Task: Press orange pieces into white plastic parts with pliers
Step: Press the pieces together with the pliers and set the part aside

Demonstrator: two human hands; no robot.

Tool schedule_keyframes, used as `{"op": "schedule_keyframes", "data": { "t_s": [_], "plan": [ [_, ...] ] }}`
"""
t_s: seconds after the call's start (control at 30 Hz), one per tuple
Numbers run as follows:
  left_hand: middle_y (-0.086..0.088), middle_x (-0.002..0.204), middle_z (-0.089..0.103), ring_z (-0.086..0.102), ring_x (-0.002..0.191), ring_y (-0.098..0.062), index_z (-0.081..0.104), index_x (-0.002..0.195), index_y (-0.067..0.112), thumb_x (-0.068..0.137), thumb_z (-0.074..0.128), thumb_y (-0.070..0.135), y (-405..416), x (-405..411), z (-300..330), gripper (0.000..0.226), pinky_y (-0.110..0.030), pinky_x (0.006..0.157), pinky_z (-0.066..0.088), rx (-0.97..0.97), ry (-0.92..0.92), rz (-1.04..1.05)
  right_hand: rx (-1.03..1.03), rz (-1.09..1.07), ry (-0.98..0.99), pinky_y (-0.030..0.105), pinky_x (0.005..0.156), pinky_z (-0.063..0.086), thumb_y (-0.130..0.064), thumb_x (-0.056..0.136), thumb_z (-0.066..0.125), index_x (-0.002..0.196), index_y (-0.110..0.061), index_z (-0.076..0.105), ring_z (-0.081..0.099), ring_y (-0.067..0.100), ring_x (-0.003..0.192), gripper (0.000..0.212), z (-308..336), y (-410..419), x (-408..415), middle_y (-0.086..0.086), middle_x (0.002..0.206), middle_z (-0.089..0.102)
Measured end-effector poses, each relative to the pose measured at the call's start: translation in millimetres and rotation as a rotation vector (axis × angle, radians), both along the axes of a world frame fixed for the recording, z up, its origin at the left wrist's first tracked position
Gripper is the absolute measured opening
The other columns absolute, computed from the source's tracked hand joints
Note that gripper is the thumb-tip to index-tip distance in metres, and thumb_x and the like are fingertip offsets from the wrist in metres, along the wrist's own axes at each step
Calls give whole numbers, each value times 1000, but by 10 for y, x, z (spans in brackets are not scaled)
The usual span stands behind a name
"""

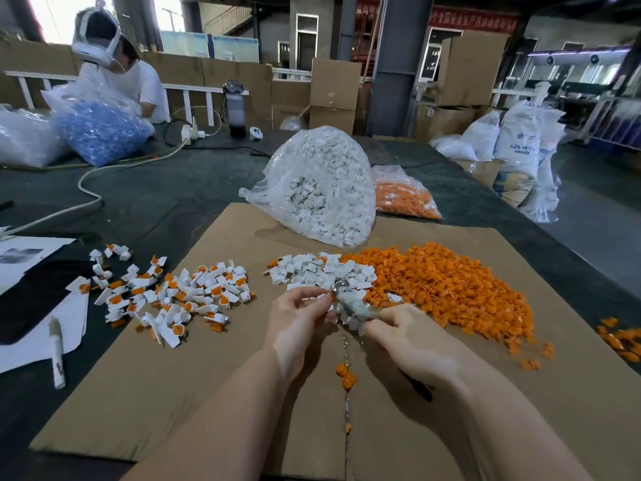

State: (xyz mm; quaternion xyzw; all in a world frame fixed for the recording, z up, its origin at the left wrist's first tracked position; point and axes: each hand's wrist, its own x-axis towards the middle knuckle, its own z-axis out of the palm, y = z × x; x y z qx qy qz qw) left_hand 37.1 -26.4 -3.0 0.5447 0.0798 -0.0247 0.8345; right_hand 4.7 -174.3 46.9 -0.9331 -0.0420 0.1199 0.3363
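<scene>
While our right hand (pixel 402 336) clenches pliers (pixel 348 303) on the white part (pixel 326 300) our left hand (pixel 298 317) pinches at nine o'clock, misalignment could pop the piece out.

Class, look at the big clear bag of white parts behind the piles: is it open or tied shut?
Open. The bag of white parts lies on its side, its loose mouth gaping toward the cardboard.

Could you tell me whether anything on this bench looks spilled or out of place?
Yes: a few orange pieces lie off the cardboard sheet at its right edge, and several sit along its centre seam, away from the main orange pile.
</scene>
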Motion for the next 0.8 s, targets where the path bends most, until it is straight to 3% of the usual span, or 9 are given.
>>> {"op": "schedule_keyframes", "data": {
  "t_s": [0.1,0.37,0.5,0.8],
  "plan": [
    [-15,69,60,56,54,-19,58,92,2,87,58,-4,-2,-10,37,7,-30,56,53,-8,5,2,33,17,50,32,57,27,-29,93,44,68,-13,51,38,18,56,30,56,15,-14,5,63,45],
    [-15,72,58,55,56,-17,56,95,0,89,55,-6,-19,-33,96,9,-23,51,53,6,43,23,43,47,130,29,54,29,-27,92,42,66,-18,49,38,12,49,28,105,21,10,-3,56,43],
    [-16,71,57,53,58,-19,54,99,-2,88,54,-8,-23,-34,93,12,-25,59,50,57,29,37,-28,73,63,27,52,29,-24,91,45,67,-17,43,38,14,55,24,73,64,-2,0,63,44],
    [-17,76,56,53,55,-15,55,99,-3,89,52,-7,-24,-61,116,11,-22,49,52,59,45,23,-73,8,-19,21,49,24,-26,91,48,70,-25,34,38,8,58,26,-74,111,17,-6,72,38]
  ]
}}
